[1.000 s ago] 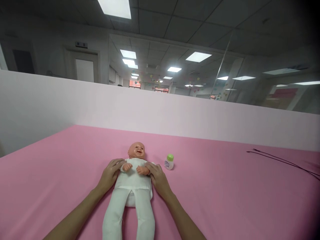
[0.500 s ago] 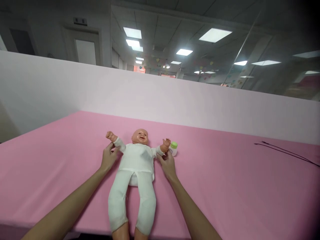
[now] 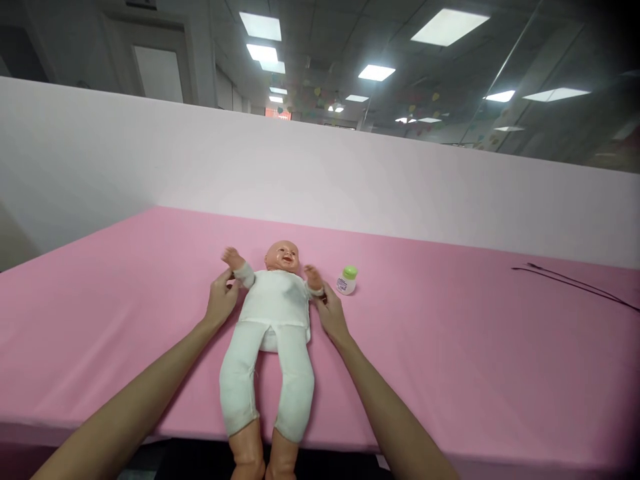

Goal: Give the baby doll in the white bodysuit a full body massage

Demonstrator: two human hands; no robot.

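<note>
A baby doll (image 3: 275, 300) with a white cloth body lies on its back on the pink-covered table (image 3: 440, 360), its bare feet over the front edge. My left hand (image 3: 223, 298) has its fingers closed on the doll's arm at the left, near the wrist. On the other side, my right hand (image 3: 331, 312) pinches the doll's other arm by the white sleeve end. Both doll hands are raised off the cloth and slightly blurred. Just beyond my right hand stands a small clear bottle (image 3: 347, 281) with a green cap, touched by neither hand.
Two thin black cables (image 3: 575, 283) lie at the table's right side. A low white wall (image 3: 320, 173) runs along the back edge, with glass above it.
The doll's arms have moved inward and up, most clearly the right one, now nearer its head. My hands moved with them, and the bottle shows fully. The view has tilted down.
</note>
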